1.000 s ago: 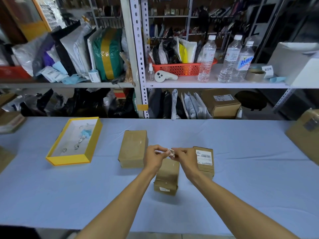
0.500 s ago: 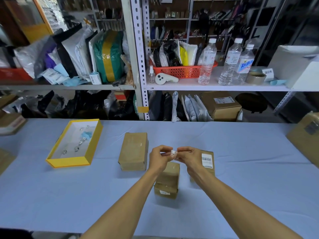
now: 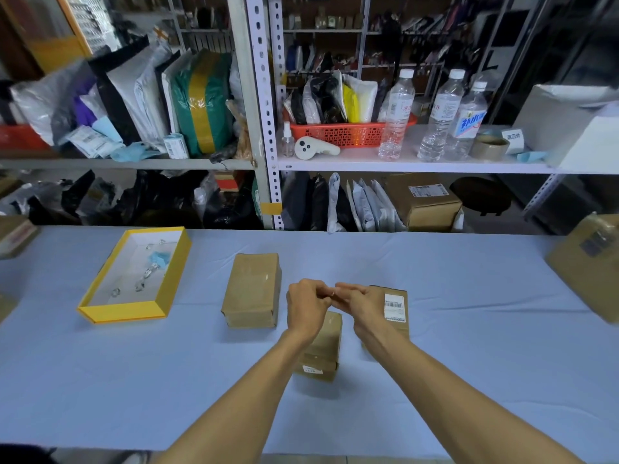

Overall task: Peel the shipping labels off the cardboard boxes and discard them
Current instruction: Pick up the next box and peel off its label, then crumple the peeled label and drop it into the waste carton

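Note:
Three small cardboard boxes lie on the blue table. The left box (image 3: 253,289) shows no label on top. The middle box (image 3: 323,349) lies under my forearms and has a small white sticker on its near face. The right box (image 3: 395,313) carries a white barcode label (image 3: 394,306). My left hand (image 3: 306,304) and my right hand (image 3: 360,301) meet above the middle box, fingertips pinched together on a small crumpled peeled label (image 3: 332,294), mostly hidden by the fingers.
A yellow-rimmed open tray (image 3: 124,309) with crumpled scraps inside sits at the left. A large cardboard box (image 3: 589,262) stands at the table's right edge, more boxes at the far left edge. Shelves with bags, bottles and a red basket (image 3: 338,133) rise behind the table.
The white scrap between my fingers has been squeezed smaller and is now nearly hidden. Both hands stay together above the middle box.

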A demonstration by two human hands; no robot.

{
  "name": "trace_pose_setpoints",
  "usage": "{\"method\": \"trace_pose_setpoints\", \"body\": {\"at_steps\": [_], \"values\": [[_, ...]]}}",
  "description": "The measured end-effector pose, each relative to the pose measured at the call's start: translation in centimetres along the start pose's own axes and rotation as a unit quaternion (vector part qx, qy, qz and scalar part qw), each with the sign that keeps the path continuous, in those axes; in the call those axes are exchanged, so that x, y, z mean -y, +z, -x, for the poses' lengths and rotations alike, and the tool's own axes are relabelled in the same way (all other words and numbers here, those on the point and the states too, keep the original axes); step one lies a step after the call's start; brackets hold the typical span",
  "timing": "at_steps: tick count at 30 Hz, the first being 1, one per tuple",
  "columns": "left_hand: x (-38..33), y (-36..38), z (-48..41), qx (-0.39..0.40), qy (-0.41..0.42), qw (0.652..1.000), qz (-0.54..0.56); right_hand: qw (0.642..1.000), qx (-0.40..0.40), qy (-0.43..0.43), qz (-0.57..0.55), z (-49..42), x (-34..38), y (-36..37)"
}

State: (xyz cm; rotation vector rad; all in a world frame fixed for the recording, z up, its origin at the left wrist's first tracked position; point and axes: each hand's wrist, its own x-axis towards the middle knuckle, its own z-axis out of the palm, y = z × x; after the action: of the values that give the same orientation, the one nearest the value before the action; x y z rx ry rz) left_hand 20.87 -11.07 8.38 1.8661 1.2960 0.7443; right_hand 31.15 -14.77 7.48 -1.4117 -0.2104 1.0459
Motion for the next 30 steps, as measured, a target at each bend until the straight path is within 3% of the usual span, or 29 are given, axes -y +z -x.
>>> {"method": "trace_pose_setpoints", "body": {"at_steps": [5,10,15,20,23,26,30], "values": [[0.1,0.3,0.1,0.054,0.02,0.993,0.099,0.999,0.009,-0.008,-0.051,-0.3,0.6,-1.6],[0.4,-0.1,-0.5,0.067,0.0,0.989,0.133,0.999,0.047,-0.007,0.01,0.0,1.3,-2.2],[-0.1,-0.3,-0.9,0.105,-0.056,0.985,0.126,0.997,-0.005,-0.041,0.065,0.9,2.1,-2.4],[-2.2,-0.3,-3.4,0.144,-0.17,0.954,0.199,0.986,-0.055,-0.115,0.106,1.1,4.2,-1.7],[-3.7,-0.5,-4.5,0.183,-0.218,0.911,0.298,0.966,-0.093,-0.177,0.166,1.6,4.6,-1.7],[-4.8,0.0,-4.2,0.227,-0.238,0.876,0.353,0.955,-0.131,-0.204,0.171,2.9,4.6,-2.3],[-6.3,2.5,-2.7,0.261,-0.235,0.867,0.352,0.938,-0.202,-0.225,0.171,5.0,4.8,-4.3]]}}
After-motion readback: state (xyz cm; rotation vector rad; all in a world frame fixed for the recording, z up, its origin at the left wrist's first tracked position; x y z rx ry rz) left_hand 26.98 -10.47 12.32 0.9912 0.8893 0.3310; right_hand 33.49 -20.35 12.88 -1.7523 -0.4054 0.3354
